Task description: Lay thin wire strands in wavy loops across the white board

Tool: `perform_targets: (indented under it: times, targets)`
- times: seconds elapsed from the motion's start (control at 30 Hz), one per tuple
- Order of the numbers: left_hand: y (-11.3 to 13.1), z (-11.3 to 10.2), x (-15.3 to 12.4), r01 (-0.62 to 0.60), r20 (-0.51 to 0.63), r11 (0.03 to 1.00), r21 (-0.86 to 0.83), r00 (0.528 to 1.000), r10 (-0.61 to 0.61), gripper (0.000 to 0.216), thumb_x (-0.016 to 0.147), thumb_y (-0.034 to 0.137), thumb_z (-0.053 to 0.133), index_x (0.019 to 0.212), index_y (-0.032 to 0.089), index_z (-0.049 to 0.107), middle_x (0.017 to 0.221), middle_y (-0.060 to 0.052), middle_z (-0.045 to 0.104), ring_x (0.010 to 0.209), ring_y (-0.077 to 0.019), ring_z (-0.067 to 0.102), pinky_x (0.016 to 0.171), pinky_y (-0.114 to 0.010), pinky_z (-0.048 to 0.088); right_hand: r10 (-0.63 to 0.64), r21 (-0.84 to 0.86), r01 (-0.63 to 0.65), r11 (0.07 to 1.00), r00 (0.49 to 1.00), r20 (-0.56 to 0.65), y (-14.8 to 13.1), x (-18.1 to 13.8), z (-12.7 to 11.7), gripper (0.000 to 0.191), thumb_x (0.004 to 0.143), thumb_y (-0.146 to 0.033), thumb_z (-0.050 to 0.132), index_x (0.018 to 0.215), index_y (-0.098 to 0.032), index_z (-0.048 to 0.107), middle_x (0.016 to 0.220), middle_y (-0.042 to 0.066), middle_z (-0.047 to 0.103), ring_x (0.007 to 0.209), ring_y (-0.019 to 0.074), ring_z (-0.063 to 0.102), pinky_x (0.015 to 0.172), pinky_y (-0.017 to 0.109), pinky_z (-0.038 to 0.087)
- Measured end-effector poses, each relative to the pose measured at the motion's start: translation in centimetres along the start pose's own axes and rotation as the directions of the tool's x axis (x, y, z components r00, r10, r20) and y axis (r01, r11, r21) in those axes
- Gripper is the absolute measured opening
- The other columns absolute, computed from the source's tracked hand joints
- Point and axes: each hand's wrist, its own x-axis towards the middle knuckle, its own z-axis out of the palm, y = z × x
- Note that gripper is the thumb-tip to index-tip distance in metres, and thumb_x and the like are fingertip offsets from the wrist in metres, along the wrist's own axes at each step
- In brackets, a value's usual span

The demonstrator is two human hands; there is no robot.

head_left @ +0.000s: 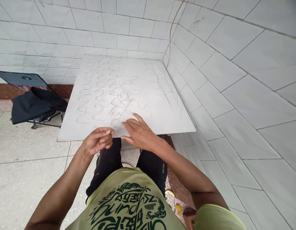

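A white board or tabletop [152, 123] lies in front of me, covered with thin dark wavy lines [121, 95]; I cannot tell whether they are strands, wires or drawn marks. Straighter branching lines [159, 84] run along its right part. Over the near edge, my left hand [100, 140] is closed in a pinch, thumb against forefinger; anything between them is too fine to make out. To its right, my right hand [139, 132] has its fingers stretched out and apart, the forefinger tip close to the lowest curves at the board's middle.
White tiled walls [234, 76] border the board at the back and right. A thin cable [170, 35] hangs down the corner. At the left stands a folding chair [23, 80] with a dark cloth [39, 103] over it, on a speckled floor [25, 169].
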Motion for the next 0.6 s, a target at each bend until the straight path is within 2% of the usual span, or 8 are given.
perform_targets:
  times: [0.1, 0.17, 0.23, 0.3, 0.4, 0.6]
  targets:
    - [-0.5, 0.3, 0.2, 0.032, 0.023, 0.999, 0.006, 0.999, -0.032, 0.013, 0.091, 0.018, 0.069, 0.093, 0.007, 0.074, 0.047, 0.008, 0.038, 0.037, -0.0055, 0.037, 0.048, -0.023, 0.049, -0.031, 0.079, 0.034, 0.996, 0.999, -0.038, 0.4, 1.3, 1.7, 0.038, 0.102, -0.023, 0.059, 0.137, -0.011, 0.055, 0.123, 0.018, 0.067, 0.123, 0.0292, 0.059, 0.123, 0.06, 0.031]
    - [-0.7, 0.5, 0.2, 0.043, 0.03, 0.999, 0.007, 0.999, -0.043, 0.013, 0.091, 0.019, 0.07, 0.092, 0.007, 0.074, 0.047, 0.008, 0.038, 0.037, -0.0057, 0.037, 0.048, -0.024, 0.05, -0.045, 0.109, 0.053, 0.993, 0.996, -0.073, 0.8, 1.7, 3.0, 0.028, 0.103, -0.018, 0.054, 0.131, -0.012, 0.06, 0.113, 0.015, 0.069, 0.116, 0.0268, 0.062, 0.12, 0.057, 0.036]
    - [-0.8, 0.7, 0.0, 0.03, 0.021, 1.0, 0.007, 0.999, -0.03, 0.013, 0.09, 0.02, 0.071, 0.09, 0.008, 0.074, 0.047, 0.009, 0.037, 0.036, -0.0053, 0.036, 0.048, -0.023, 0.05, -0.066, 0.134, 0.076, 0.988, 0.995, -0.078, 1.0, 1.7, 4.1, 0.024, 0.106, -0.016, 0.047, 0.123, -0.012, 0.063, 0.098, 0.011, 0.07, 0.1, 0.0236, 0.065, 0.108, 0.05, 0.048]
    - [-0.8, 0.7, -0.1, -0.004, 0.003, 1.0, 0.02, 1.0, 0.004, 0.014, 0.09, 0.021, 0.072, 0.091, 0.007, 0.075, 0.046, 0.009, 0.037, 0.036, -0.0048, 0.035, 0.047, -0.022, 0.049, -0.062, 0.162, 0.073, 0.984, 0.996, -0.071, 0.9, 1.4, 4.9, 0.027, 0.108, -0.015, 0.041, 0.123, -0.011, 0.062, 0.092, 0.01, 0.07, 0.089, 0.0218, 0.066, 0.091, 0.041, 0.056]
    - [-0.9, 0.3, -0.2, -0.053, -0.019, 0.996, 0.069, 0.998, 0.054, 0.018, 0.09, 0.024, 0.073, 0.095, 0.007, 0.076, 0.045, 0.009, 0.038, 0.035, -0.0053, 0.036, 0.045, -0.022, 0.048, -0.018, 0.214, 0.034, 0.976, 0.997, -0.079, 0.3, 0.8, 5.6, 0.031, 0.108, -0.015, 0.037, 0.134, -0.013, 0.054, 0.099, 0.011, 0.071, 0.087, 0.0212, 0.066, 0.078, 0.035, 0.057]
    - [-1.2, 0.0, -0.3, -0.106, -0.028, 0.987, 0.123, 0.994, 0.11, 0.02, 0.09, 0.026, 0.074, 0.097, 0.008, 0.077, 0.043, 0.009, 0.039, 0.034, -0.0068, 0.039, 0.045, -0.024, 0.05, 0.023, 0.315, -0.001, 0.949, 0.998, -0.065, -0.9, 0.2, 6.1, 0.042, 0.107, -0.011, 0.034, 0.149, -0.013, 0.039, 0.112, 0.014, 0.071, 0.094, 0.0216, 0.069, 0.079, 0.035, 0.059]
